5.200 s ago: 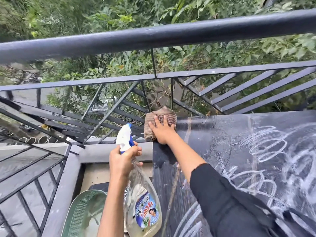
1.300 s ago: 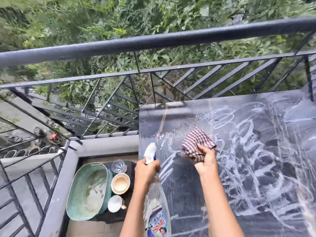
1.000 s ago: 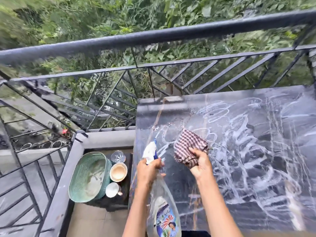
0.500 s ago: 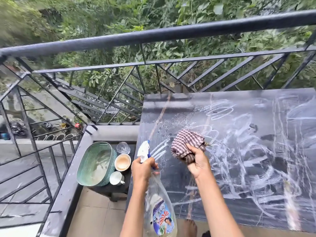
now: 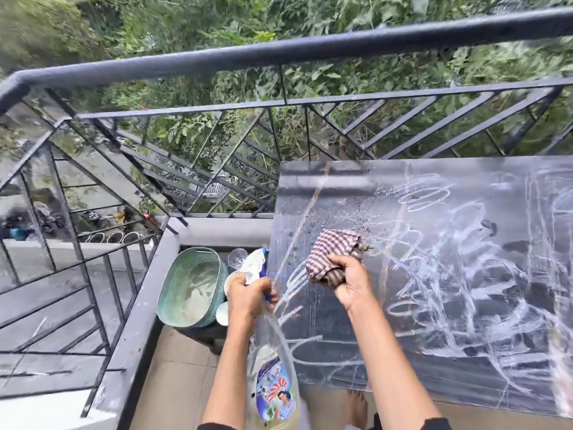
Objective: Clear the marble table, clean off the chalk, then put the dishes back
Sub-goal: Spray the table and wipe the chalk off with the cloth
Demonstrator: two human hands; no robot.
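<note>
Head view, left hand [image 5: 249, 297] half-hiding bowl [image 5: 232, 278], cup [image 5: 221, 315]

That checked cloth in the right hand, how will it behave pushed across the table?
Probably floppy: the cloth is bunched and creased in the right hand. Likely light, as one hand's grip carries it. Spray drops on the table suggest it would slide easily.

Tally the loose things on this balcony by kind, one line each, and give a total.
Cleaning things: 2 (spray bottle, checked cloth)
Dishes: 3 (glass, bowl, cup)
Baskets: 1 (green basket)
Total: 6
</note>
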